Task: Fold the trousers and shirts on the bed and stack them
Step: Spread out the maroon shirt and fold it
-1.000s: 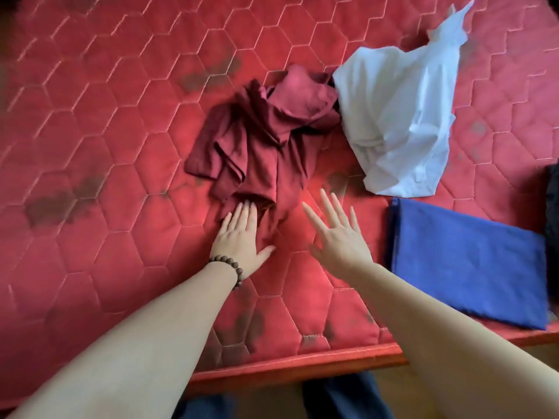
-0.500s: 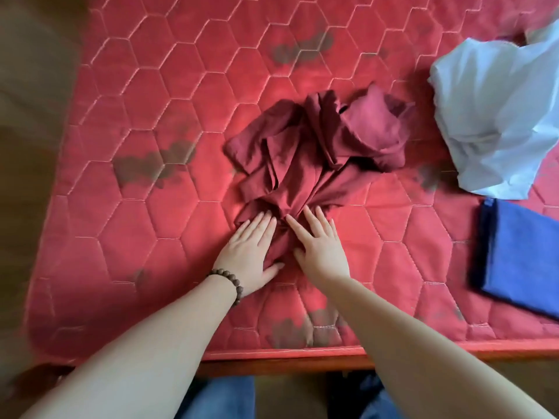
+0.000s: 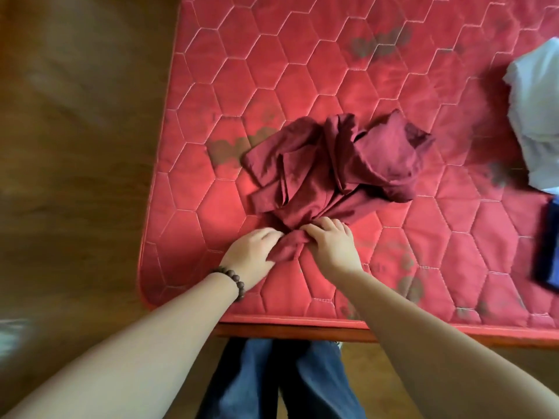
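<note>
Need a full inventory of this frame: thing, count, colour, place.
crumpled maroon cloth garment: 1, dark red, middle of mattress, near edge bunched in both hands
red quilted hexagon-stitched mattress: 1, red with dark stains, fills centre and right
white crumpled cloth garment: 1, white, right edge, cut off
folded blue cloth: 1, blue, right edge, below the white one
brown wooden floor: 1, brown, left
brown bead bracelet: 1, left wrist
left hand: grip on maroon garment
right hand: grip on maroon garment
</note>
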